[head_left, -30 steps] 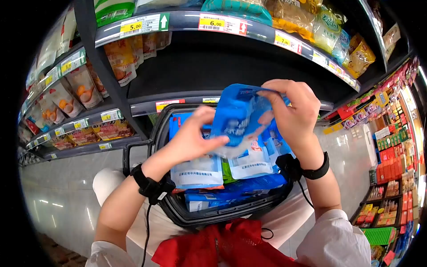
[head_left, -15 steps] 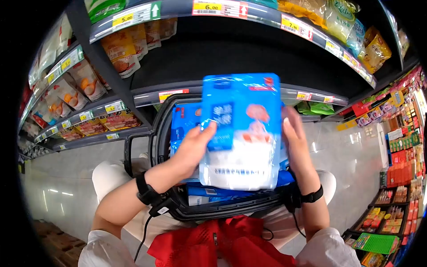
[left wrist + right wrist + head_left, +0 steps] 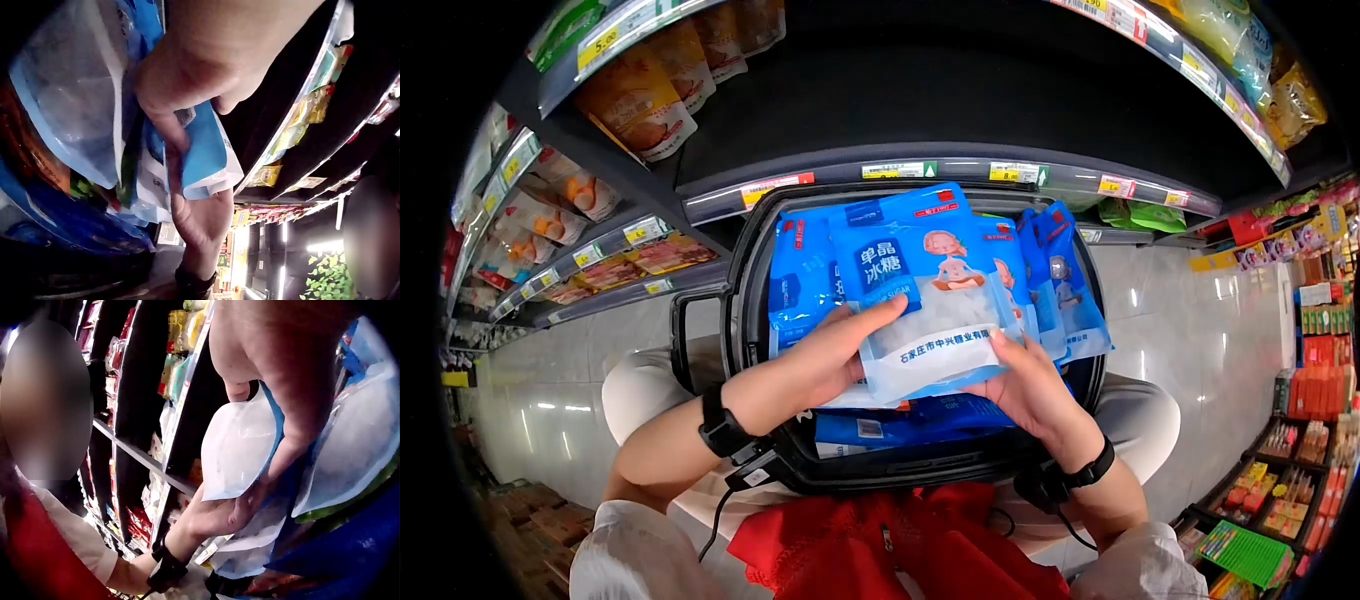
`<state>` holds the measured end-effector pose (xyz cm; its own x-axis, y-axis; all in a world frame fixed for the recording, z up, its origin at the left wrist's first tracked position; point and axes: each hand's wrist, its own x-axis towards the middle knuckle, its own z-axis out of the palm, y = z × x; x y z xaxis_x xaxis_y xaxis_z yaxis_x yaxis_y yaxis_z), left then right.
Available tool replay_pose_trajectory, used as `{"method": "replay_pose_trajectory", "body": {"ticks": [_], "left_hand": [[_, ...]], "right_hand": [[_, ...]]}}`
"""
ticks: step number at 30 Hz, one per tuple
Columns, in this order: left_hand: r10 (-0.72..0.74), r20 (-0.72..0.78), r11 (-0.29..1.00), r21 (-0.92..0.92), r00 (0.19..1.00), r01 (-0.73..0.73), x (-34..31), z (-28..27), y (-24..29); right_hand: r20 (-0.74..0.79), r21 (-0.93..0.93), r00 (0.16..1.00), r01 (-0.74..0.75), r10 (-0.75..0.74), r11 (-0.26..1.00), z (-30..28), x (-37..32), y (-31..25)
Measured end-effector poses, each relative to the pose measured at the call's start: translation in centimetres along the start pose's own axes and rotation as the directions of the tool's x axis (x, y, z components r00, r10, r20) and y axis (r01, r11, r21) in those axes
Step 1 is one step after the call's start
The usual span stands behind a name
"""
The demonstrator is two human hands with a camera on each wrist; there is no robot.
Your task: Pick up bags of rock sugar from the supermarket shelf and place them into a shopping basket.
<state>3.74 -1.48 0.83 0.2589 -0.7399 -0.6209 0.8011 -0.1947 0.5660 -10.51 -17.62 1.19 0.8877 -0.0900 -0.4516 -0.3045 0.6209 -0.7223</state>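
Note:
Both hands hold a blue and white pouch of rock sugar (image 3: 945,310) above a black shopping basket (image 3: 920,475), its printed front facing up toward the head camera. My left hand (image 3: 825,352) grips the lower left edge, thumb across the front and fingers behind. At the lower right, my right hand (image 3: 1040,400) pinches the corner, thumb on the white band. The right wrist view shows the pouch's white bottom (image 3: 240,450) between the two hands. Similar blue pouches stand in the basket, some on the left (image 3: 802,265) and others on the right (image 3: 1065,290).
Dark store shelves rise behind the basket, with a shelf edge (image 3: 840,178) carrying price tags. Orange pouches (image 3: 635,105) hang at upper left. The basket sits between the person's knees, its handle (image 3: 680,345) at the left. More racks of goods (image 3: 1320,390) line the right side.
The pouch was turned from a steep angle to face up, then lowered over the basket. The right hand, loose beside it half a second ago, now pinches its lower right corner.

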Motion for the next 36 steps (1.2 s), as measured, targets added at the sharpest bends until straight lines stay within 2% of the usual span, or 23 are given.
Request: {"method": "replay_pose_trajectory", "body": {"ticks": [1,3,5,6,10,13,15,18,22,25,27,28,29,30,31,32,33,34,35,36], "left_hand": [[-0.003,0.034,0.998,-0.058,0.999,0.005,-0.4,0.2,0.7],[-0.015,0.069,0.993,-0.118,0.997,0.024,-0.4,0.3,1.0],[0.062,0.036,0.983,-0.173,0.997,-0.055,-0.4,0.4,0.9],[0.043,0.072,0.98,-0.199,0.996,-0.028,-0.2,0.2,0.7],[0.069,0.01,0.979,-0.194,0.998,-0.065,-0.8,0.5,0.7],[0.094,-0.045,0.992,-0.084,0.995,-0.098,-1.1,0.9,0.8],[0.201,-0.041,0.978,-0.052,0.979,-0.203,-1.9,1.4,1.0],[0.21,-0.056,0.977,0.031,0.976,-0.209,-1.8,1.1,0.8],[0.179,-0.028,0.983,-0.021,0.983,-0.18,-2.3,0.9,0.8],[0.217,0.012,0.976,0.031,0.976,-0.217,-2.6,0.7,0.6],[0.242,0.022,0.966,0.087,0.97,-0.243,-2.8,0.8,0.4],[0.237,0.027,0.967,0.092,0.971,-0.239,-3.0,0.9,0.3],[0.243,0.059,0.952,0.179,0.968,-0.25,-3.2,1.0,0.2],[0.245,0.091,0.929,0.263,0.965,-0.261,-3.3,1.0,0.2],[0.239,0.094,0.93,0.265,0.967,-0.255,-3.2,0.9,0.1],[0.229,0.144,0.899,0.349,0.963,-0.266,-2.9,0.6,-0.1],[0.215,0.192,0.86,0.427,0.958,-0.279,-2.8,0.5,-0.2],[0.198,0.095,0.869,0.443,0.976,-0.22,-2.7,0.7,-0.2],[0.193,0.092,0.871,0.442,0.977,-0.214,-2.5,0.6,-0.2],[0.194,0.082,0.877,0.432,0.978,-0.21,-2.1,0.4,0.0]], "right_hand": [[-0.005,0.001,1.0,-0.004,0.004,1.0,0.5,-0.2,-0.3],[0.155,0.103,0.986,0.048,-0.064,0.994,1.8,-0.6,-0.9],[0.17,0.065,0.985,-0.008,-0.003,0.998,1.8,0.1,-1.2],[0.196,0.016,0.979,-0.059,0.055,0.998,1.8,0.5,-1.3],[0.209,0.003,0.976,-0.067,0.065,0.998,1.4,0.8,-1.3],[0.181,-0.023,0.98,-0.076,0.079,0.997,0.6,1.2,-1.2],[0.161,0.067,0.985,0.056,-0.066,0.996,1.1,0.7,-1.3],[0.158,0.019,0.985,0.067,-0.069,0.998,0.1,1.2,-1.0],[0.161,0.081,0.983,0.077,-0.089,0.994,1.0,0.5,-1.2],[0.134,-0.017,0.99,0.037,-0.034,0.999,0.9,0.2,-2.1],[0.131,0.182,0.991,-0.036,0.012,0.983,0.7,0.3,-2.6],[0.125,0.267,0.991,0.005,-0.04,0.964,0.7,0.8,-2.1],[0.12,0.271,0.992,0.011,-0.045,0.963,0.5,1.0,-1.7],[0.041,0.237,0.999,0.018,-0.029,0.971,0.4,1.1,-1.3],[-0.039,0.204,0.999,0.02,-0.012,0.979,0.4,1.1,-0.9],[-0.126,0.141,0.991,0.061,-0.043,0.988,1.2,0.5,-1.1],[-0.129,0.145,0.991,0.059,-0.04,0.988,1.1,0.5,-0.8],[-0.098,0.084,0.989,0.116,-0.108,0.99,0.9,0.5,-0.5],[-0.063,0.026,0.983,0.175,-0.173,0.984,0.7,0.5,-0.3],[-0.07,0.018,0.983,0.173,-0.171,0.985,0.7,0.5,-0.2]]}}
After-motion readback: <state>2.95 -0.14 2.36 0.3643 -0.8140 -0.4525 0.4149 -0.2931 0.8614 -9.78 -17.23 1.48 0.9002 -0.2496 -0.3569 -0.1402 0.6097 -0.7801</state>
